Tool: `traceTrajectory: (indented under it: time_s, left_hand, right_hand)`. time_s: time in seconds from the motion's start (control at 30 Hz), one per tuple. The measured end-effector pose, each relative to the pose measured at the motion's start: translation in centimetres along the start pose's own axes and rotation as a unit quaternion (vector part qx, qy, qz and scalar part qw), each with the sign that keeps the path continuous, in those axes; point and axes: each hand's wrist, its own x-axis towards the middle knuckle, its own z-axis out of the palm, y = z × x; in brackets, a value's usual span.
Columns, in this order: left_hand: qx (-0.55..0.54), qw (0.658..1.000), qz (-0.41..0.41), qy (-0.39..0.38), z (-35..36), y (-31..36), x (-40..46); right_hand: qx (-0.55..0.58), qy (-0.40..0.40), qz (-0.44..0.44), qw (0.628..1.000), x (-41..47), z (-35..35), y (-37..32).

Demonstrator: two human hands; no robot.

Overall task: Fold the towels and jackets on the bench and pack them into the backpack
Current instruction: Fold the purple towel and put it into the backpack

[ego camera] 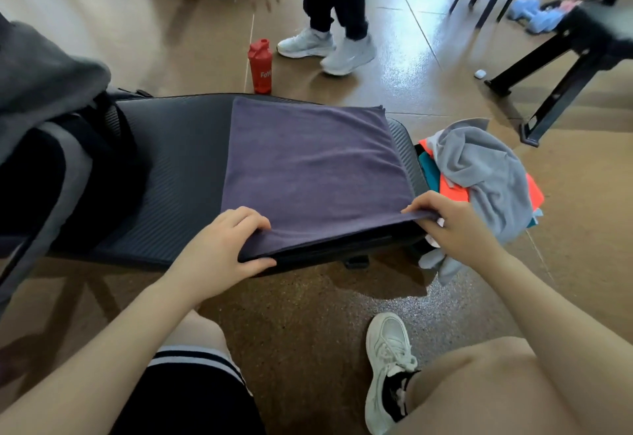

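Observation:
A purple towel (315, 164) lies flat over the right half of the black padded bench (178, 167). My left hand (226, 246) pinches its near left corner and my right hand (452, 219) pinches its near right corner, both at the bench's front edge. A black and grey backpack (58, 174) sits on the bench's left end, with a grey garment (37, 75) draped over its top. At the right end of the bench is a heap of clothes: a light grey jacket (486, 174) on top of orange (452, 191) and teal fabric (430, 171).
A red bottle (261, 66) stands on the floor behind the bench. Another person's legs in white shoes (329, 47) are just beyond it. A second black bench (579, 54) stands at the far right. My own shoe (387, 369) rests on the floor in front.

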Motion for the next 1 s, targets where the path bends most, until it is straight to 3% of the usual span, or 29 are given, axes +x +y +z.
traceTrajectory:
  time_s: [0.27,0.43,0.53,0.83,1.0]
  left_hand:
    - [-0.085,0.99,-0.067,0.09,-1.4,-0.2,0.1]
    - [-0.209,0.972,-0.076,0.075,-3.7,1.5,-0.7]
    - [-0.237,0.964,-0.079,0.094,-4.1,1.9,-0.5]
    - [-0.197,0.944,-0.184,0.191,-3.7,-0.8,7.3]
    - [-0.13,0.949,-0.211,0.196,-3.1,-2.2,11.7]
  right_hand:
    - [0.142,0.027,0.121,0.982,1.3,-0.5,-0.5]
    - [0.257,-0.084,0.155,0.95,0.5,-2.7,-0.9]
    - [0.325,-0.108,0.185,0.921,0.9,-3.2,-1.1]
    - [0.328,0.055,0.216,0.918,6.7,-0.8,0.2]
    - [0.216,0.077,0.232,0.945,10.2,0.3,2.4]
